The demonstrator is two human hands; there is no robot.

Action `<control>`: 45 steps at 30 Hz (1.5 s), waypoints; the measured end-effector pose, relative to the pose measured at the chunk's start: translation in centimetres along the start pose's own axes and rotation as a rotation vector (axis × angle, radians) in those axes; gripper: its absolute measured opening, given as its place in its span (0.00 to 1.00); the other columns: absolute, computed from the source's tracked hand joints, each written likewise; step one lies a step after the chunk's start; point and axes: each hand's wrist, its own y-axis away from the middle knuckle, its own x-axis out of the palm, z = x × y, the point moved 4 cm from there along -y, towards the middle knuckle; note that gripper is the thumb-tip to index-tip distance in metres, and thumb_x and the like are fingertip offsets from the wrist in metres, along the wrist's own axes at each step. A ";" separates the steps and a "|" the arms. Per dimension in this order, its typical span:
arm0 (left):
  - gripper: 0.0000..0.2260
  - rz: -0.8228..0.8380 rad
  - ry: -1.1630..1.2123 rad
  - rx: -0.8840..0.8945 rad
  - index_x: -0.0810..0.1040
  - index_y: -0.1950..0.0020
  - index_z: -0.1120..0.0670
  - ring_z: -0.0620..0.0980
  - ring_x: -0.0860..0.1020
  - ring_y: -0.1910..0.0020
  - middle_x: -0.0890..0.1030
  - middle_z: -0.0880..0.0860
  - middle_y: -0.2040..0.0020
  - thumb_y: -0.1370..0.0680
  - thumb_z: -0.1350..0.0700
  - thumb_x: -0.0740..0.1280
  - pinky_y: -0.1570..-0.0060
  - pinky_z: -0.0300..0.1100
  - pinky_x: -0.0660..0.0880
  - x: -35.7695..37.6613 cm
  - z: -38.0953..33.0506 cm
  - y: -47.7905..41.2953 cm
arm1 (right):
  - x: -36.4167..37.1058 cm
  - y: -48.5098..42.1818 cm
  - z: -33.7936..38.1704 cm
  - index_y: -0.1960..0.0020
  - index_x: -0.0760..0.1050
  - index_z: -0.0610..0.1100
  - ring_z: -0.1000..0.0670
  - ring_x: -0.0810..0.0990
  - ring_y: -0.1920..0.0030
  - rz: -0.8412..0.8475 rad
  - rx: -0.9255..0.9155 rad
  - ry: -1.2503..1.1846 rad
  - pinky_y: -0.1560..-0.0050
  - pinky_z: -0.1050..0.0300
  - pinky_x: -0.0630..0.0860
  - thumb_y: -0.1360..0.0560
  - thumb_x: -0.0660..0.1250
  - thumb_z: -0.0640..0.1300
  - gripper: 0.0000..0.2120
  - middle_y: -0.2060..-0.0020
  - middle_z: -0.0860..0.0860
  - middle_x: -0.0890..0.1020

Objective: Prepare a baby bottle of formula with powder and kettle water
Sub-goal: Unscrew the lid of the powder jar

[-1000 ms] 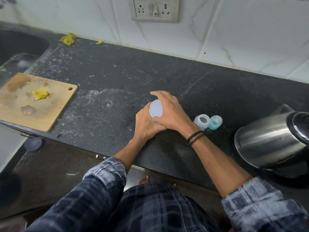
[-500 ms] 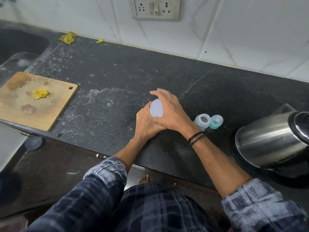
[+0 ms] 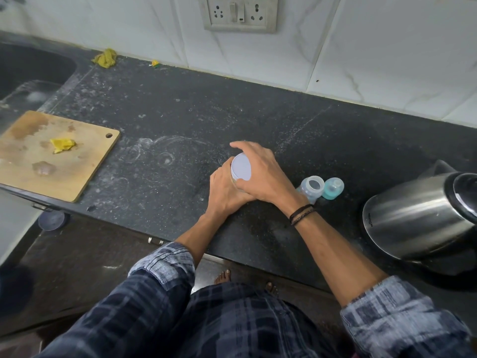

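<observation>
A small jar with a pale lilac lid stands on the black counter. My left hand is wrapped around the jar's body, which it hides. My right hand lies over the lid, fingers curled around its rim. Just right of my right wrist stands an open baby bottle without its top, and beside it a teal bottle cap. A steel kettle with a black lid stands at the right edge.
A wooden cutting board with yellow scraps lies at the left, beside a dark sink. A yellow cloth sits by the tiled wall under a socket plate. White powder marks dust the counter.
Both hands stay on the jar. My right hand has turned slightly on the lid; the jar has hardly shifted.
</observation>
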 end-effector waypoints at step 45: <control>0.35 -0.024 0.064 -0.027 0.73 0.37 0.46 0.41 0.76 0.43 0.75 0.36 0.45 0.41 0.42 0.81 0.38 0.47 0.73 -1.3 -1.3 0.4 | 1.1 12.2 -6.3 0.33 0.77 0.41 0.50 0.73 0.37 -0.502 -0.150 -0.104 0.33 0.56 0.72 0.29 0.80 0.46 0.27 0.38 0.46 0.69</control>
